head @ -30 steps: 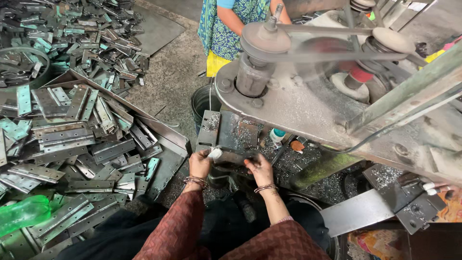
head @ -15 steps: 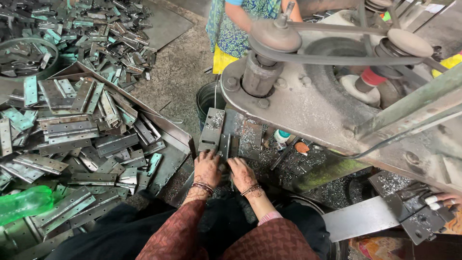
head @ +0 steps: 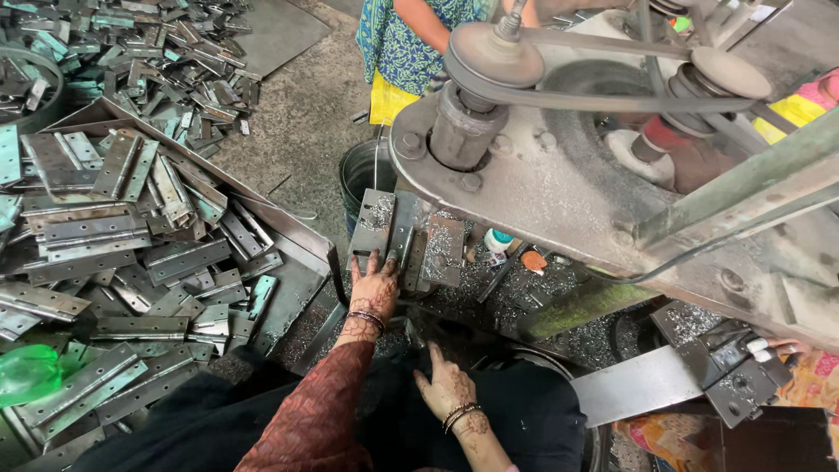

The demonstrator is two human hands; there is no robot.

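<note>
My left hand lies flat with fingers spread, its fingertips on the lower edge of a grey hinge plate standing on the machine bed. Another hinge plate lies just right of it, among metal shavings. My right hand is lower and nearer to me, fingers apart, resting on a dark surface by my lap with nothing in it. Both wrists wear bangles, and a maroon patterned sleeve covers my left arm.
A metal tray heaped with grey hinges sits at left, with a green plastic bottle at its near edge. A belt-driven pulley and machine arm overhang at right. A dark bucket and another person are beyond.
My right hand has drawn back from the hinge plate toward my lap. My left hand stays on the plate, and the view has shifted closer.
</note>
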